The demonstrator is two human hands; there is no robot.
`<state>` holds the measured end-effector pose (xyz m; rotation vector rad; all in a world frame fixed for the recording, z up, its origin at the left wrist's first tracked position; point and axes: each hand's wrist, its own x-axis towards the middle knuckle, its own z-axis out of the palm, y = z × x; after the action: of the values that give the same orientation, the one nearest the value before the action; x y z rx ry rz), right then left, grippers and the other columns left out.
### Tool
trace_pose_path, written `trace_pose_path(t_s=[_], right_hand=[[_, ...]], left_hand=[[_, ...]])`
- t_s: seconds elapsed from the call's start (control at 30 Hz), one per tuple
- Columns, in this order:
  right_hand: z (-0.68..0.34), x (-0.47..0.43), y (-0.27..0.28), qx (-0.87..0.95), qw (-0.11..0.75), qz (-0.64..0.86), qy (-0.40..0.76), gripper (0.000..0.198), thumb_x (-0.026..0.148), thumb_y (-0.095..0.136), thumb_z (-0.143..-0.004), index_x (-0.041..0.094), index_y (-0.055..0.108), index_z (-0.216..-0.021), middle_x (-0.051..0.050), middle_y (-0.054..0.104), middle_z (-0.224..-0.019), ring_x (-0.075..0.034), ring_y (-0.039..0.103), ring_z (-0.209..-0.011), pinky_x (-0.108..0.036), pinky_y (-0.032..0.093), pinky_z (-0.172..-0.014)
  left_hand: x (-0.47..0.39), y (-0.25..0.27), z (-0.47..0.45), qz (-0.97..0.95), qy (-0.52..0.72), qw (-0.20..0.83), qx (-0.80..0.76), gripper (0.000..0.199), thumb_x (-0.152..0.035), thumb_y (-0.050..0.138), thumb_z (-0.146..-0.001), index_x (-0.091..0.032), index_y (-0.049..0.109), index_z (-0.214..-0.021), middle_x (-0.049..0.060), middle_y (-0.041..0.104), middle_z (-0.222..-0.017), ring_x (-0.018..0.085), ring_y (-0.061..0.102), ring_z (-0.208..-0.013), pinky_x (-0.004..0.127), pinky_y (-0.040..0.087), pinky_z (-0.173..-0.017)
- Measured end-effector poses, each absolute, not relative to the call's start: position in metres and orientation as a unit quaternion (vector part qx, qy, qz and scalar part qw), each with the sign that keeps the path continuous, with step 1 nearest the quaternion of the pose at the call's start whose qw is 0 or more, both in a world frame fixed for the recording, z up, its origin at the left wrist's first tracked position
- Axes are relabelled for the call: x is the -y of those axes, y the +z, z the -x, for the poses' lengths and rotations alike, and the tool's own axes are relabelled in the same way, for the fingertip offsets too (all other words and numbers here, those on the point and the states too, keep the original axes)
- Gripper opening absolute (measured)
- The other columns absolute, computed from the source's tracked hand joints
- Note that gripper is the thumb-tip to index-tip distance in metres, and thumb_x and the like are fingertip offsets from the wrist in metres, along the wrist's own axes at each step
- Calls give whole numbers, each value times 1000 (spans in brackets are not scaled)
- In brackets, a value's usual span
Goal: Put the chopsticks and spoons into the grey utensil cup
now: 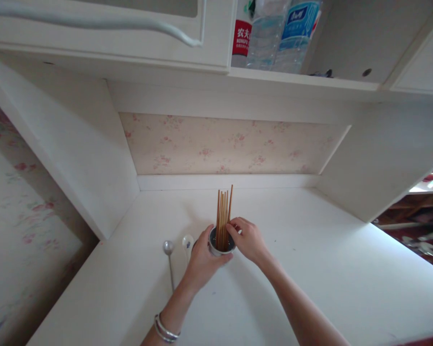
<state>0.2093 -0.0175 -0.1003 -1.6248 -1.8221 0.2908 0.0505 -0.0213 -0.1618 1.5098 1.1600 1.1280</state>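
Note:
My left hand (208, 257) is wrapped round a round cup (212, 247) with a pale rim and dark inside. Several wooden chopsticks (222, 216) stand upright in the cup, bunched together. With thumb and fingers my right hand (246, 236) pinches one chopstick (231, 204) at the cup's right side; it leans a little right and rises higher than the others. Just left of my left hand lie a long-handled metal spoon (168, 249) and a white spoon (187, 242), its handle partly hidden by my hand.
The white tabletop (292, 283) spreads around my hands, with side panels at left (75, 144) and right (375, 158). Above hangs a white cabinet (111, 43) with a long handle. Plastic bottles (267, 38) stand on its open shelf.

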Motion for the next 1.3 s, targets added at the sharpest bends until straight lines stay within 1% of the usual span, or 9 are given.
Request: trace_pose_path(t_s=[0.2, 0.33, 0.47, 0.57, 0.67, 0.83, 1.1, 1.23, 1.3], right_hand=[[-211, 16, -88, 710, 311, 627, 74, 21, 26, 46, -90, 20, 63, -80, -2, 65, -82, -14, 60, -72, -24, 40, -68], [-210, 17, -96, 707, 300, 632, 103, 21, 27, 45, -91, 21, 62, -79, -1, 66, -80, -14, 60, -72, -24, 40, -66], [-209, 16, -110, 691, 338, 625, 131, 18, 27, 46, -89, 21, 62, -82, -1, 66, -80, -14, 61, -72, -24, 42, -67], [-210, 15, -116, 677, 359, 623, 155, 13, 28, 51, -85, 21, 61, -88, -1, 66, -83, -14, 61, -66, -25, 44, -63], [-211, 15, -119, 666, 388, 610, 184, 17, 31, 51, -86, 20, 61, -94, -2, 67, -89, -14, 62, -65, -25, 46, -61], [-211, 14, -122, 666, 434, 583, 167, 25, 34, 46, -91, 19, 66, -90, -5, 69, -90, -16, 63, -74, -29, 49, -70], [-210, 13, -128, 667, 447, 569, 178, 28, 35, 45, -92, 19, 69, -89, -5, 70, -88, -17, 63, -75, -29, 48, -71], [-213, 15, -132, 638, 462, 564, 248, 29, 40, 47, -91, 19, 66, -97, -6, 70, -94, -18, 64, -78, -30, 50, -71], [-215, 19, -137, 629, 469, 534, 316, 33, 44, 48, -91, 19, 63, -108, -8, 68, -103, -20, 65, -87, -31, 52, -74]], left_hand=[[21, -163, -49, -627, 458, 432, -458, 90, -35, 82, -59, -20, 40, -136, 12, 51, -137, 27, 48, -125, 42, 33, -109], [21, -166, -50, -632, 452, 428, -461, 90, -36, 82, -60, -20, 39, -137, 12, 50, -138, 27, 48, -126, 43, 33, -109], [21, -166, -50, -636, 456, 425, -455, 89, -35, 81, -61, -20, 39, -137, 11, 50, -138, 26, 48, -126, 41, 34, -109], [21, -165, -50, -635, 462, 426, -449, 87, -34, 81, -61, -20, 40, -136, 10, 52, -136, 26, 49, -125, 41, 34, -109], [21, -165, -50, -634, 462, 424, -453, 88, -34, 82, -60, -20, 41, -136, 11, 51, -137, 27, 48, -126, 42, 33, -109], [22, -162, -49, -643, 452, 408, -465, 88, -37, 82, -60, -21, 41, -136, 10, 50, -138, 26, 46, -128, 41, 32, -110], [24, -156, -48, -661, 441, 391, -465, 85, -36, 80, -62, -23, 41, -135, 8, 53, -135, 25, 48, -125, 39, 35, -107], [24, -155, -48, -660, 440, 396, -463, 85, -38, 80, -62, -22, 41, -136, 9, 51, -138, 26, 46, -127, 40, 34, -108], [25, -155, -48, -659, 437, 399, -465, 86, -39, 80, -63, -22, 41, -137, 9, 49, -139, 27, 45, -129, 41, 33, -109]])
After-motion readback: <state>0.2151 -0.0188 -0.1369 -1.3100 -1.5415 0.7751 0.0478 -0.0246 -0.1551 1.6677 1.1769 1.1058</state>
